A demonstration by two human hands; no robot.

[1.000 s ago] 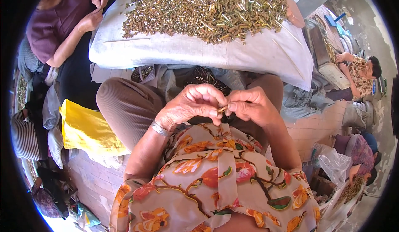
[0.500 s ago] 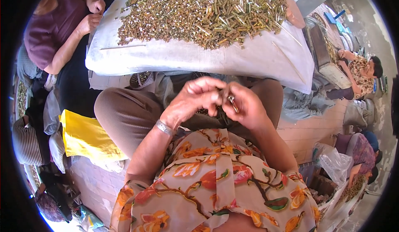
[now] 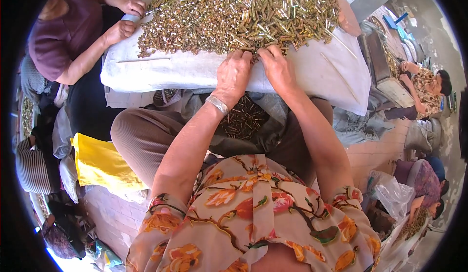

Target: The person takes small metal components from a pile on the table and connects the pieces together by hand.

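A broad heap of small brass-coloured metal pieces [image 3: 234, 14] lies on a white cloth-covered table [image 3: 161, 75] in front of me; longer tubes show mostly on its right, short bits on its left. Both my hands reach the heap's near edge, side by side. On my left hand [image 3: 235, 72], with a silvery bracelet at the wrist, the fingers curl down together. My right hand [image 3: 277, 70] bends its fingers inward close beside it. Whatever the fingertips pinch is hidden under them. In my lap, between my knees, a grey cloth holds many slim, darker metal pieces [image 3: 243, 118].
Thin sticks [image 3: 144, 59] lie on the cloth at left and right. A person in a purple top [image 3: 63, 38] works at the table's left. A yellow bag [image 3: 100, 160] is beside my left knee. Other people sit farther right, one near a wooden box [image 3: 395, 89].
Both my hands have gone from above my lap, where they held a small shiny metal piece, forward to the heap's edge. The neighbour's hands have moved onto the table's left edge.
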